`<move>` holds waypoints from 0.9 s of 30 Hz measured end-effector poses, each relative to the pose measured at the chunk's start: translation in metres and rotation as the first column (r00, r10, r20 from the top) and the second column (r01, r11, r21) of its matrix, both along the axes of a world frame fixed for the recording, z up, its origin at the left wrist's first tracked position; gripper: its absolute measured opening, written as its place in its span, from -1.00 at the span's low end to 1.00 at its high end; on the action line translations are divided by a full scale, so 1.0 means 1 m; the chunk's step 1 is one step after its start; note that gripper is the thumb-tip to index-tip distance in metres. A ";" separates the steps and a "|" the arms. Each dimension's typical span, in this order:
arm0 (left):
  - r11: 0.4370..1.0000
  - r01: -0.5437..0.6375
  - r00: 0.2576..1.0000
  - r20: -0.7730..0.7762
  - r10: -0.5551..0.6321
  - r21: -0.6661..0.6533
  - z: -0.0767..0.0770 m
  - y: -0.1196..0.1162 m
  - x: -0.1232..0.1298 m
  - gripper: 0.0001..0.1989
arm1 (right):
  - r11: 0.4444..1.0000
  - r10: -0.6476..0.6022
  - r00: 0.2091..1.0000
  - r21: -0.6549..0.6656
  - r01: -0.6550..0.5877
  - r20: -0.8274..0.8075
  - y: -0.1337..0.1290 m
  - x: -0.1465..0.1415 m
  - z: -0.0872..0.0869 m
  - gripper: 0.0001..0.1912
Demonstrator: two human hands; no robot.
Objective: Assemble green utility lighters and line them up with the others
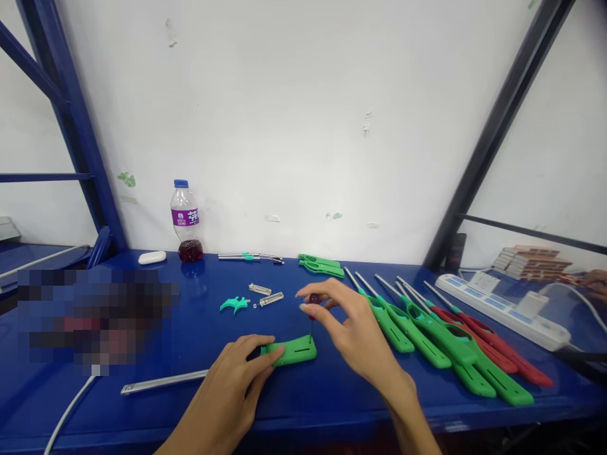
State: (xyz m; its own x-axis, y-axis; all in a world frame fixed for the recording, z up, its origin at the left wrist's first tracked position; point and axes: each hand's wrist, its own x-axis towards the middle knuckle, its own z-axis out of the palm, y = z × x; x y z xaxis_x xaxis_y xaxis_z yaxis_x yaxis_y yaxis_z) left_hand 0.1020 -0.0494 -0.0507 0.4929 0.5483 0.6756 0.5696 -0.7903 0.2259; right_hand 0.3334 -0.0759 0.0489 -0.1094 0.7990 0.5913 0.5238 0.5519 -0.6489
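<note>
A green long-nosed lighter [300, 351] lies flat on the blue table, its metal tube [164, 382] pointing left. My left hand [237, 373] grips its body near the trigger end and covers the middle of it. In a thumb-and-finger pinch, my right hand [348, 322] holds a small screwdriver [312, 316] with a dark handle. It stands upright, its tip touching the right end of the lighter body. Just beyond lie a teal trigger piece [234, 304] and two clear fuel tanks [271, 299] [260, 289].
Several green and red lighters [427, 335] lie at the right, beside a white power strip [502, 309]. Green shell halves [322, 265] and metal tubes [249, 257] lie at the back. A drink bottle [186, 221] and a white case [152, 257] stand back left.
</note>
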 end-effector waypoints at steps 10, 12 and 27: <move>1.000 -0.010 1.000 -0.015 0.010 0.022 0.006 -0.002 0.001 -0.66 | 0.999 0.023 0.999 -0.042 -0.024 -0.044 -0.006 0.007 0.008 -0.82; 1.000 -0.010 1.000 -0.021 0.010 0.022 0.007 -0.002 0.001 -0.66 | 0.999 -0.047 0.998 0.005 0.047 -0.038 -0.004 0.006 0.007 -0.91; 1.000 -0.011 1.000 -0.019 0.011 0.005 0.005 -0.003 0.002 -0.64 | 0.998 -0.064 0.983 0.020 0.062 0.175 -0.008 0.010 0.005 -0.64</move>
State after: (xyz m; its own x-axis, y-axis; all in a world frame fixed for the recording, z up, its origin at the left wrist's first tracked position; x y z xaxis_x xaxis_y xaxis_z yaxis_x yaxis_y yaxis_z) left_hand 0.1035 -0.0521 -0.0461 0.4999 0.5503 0.6688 0.5825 -0.7851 0.2106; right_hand 0.3438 -0.0837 0.0539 -0.1619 0.7993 0.5787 0.6628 0.5226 -0.5364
